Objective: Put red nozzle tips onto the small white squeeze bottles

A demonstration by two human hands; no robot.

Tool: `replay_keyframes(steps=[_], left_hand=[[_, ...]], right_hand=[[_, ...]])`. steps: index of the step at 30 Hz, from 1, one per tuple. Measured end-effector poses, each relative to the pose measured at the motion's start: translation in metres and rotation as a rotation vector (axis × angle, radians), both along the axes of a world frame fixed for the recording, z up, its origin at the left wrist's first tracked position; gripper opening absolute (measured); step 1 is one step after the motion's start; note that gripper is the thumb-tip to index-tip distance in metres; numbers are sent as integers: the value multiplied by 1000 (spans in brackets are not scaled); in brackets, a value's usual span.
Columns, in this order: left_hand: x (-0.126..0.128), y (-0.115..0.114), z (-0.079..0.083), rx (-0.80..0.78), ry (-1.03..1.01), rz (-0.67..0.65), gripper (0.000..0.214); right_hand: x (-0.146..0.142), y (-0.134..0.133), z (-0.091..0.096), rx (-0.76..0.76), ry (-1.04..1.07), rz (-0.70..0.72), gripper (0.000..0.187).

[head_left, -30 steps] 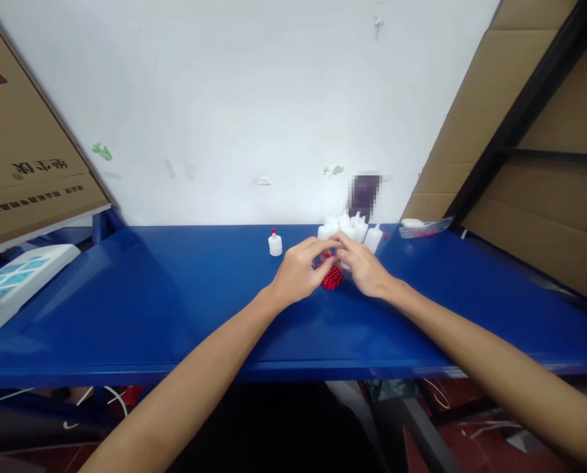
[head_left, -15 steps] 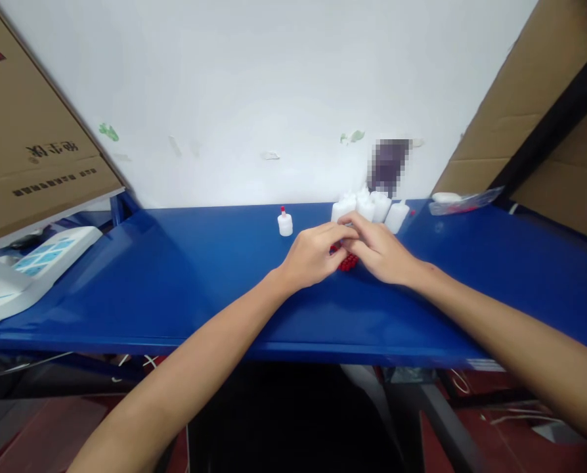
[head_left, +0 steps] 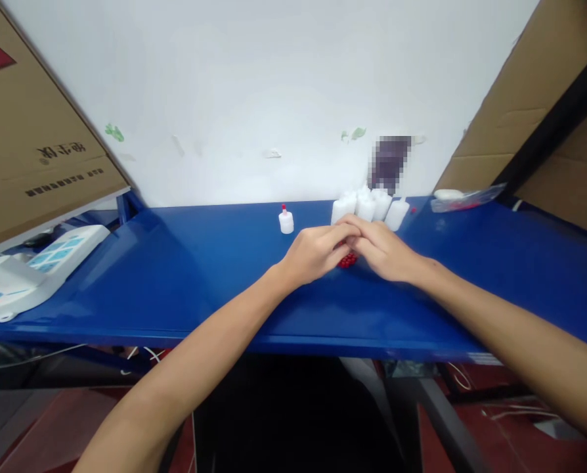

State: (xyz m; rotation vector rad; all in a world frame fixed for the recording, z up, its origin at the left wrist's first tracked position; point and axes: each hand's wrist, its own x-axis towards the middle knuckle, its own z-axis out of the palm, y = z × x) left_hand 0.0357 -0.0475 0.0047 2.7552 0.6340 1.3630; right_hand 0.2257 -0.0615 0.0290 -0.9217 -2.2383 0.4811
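My left hand (head_left: 314,253) and my right hand (head_left: 383,251) meet over a small cluster of red caps (head_left: 347,260) on the blue table. The fingertips of both hands are curled together and touch; whatever is between them is hidden. Right behind the hands stand several white plastic bottles (head_left: 366,207), and one bottle (head_left: 396,214) leans at the right end of the group. Apart from them, to the left, a single white bottle (head_left: 286,223) stands upright with a red cap on its nozzle.
A white power strip (head_left: 60,259) lies at the left of the blue table (head_left: 190,276), beside a large cardboard box (head_left: 32,125). A clear plastic bag (head_left: 465,199) is at the back right, near brown cardboard (head_left: 500,112). A small red piece (head_left: 413,210) lies by the leaning bottle.
The view has shifted slightly. My fingers have drawn closer together, and the red caps show a little less between them. The bottles stand as before.
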Motion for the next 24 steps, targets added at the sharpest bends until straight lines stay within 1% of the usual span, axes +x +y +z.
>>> replay_keyframes(steps=[5,8,10,12,17,20,24], left_hand=[[2,2,0,-66,-83,2,9],[1,4,1,-48,-77,15,9],[1,4,2,-14,-49,0,12],[0,3,3,-2,-8,-15,13],[-1,-1,6,-97,106,-35,12],[0,-3,7,-112,134,-31,11],[0,-2,6,-62,167,-3,10]], right_hand=[[-2,-1,1,80,1,-86,14],[-2,0,-1,79,-18,-121,18],[-1,1,-2,62,-36,-97,18],[1,3,-3,36,-49,-52,15],[3,3,-3,6,-64,59,6],[2,0,-1,5,-56,52,9],[1,0,-2,17,-56,26,12]])
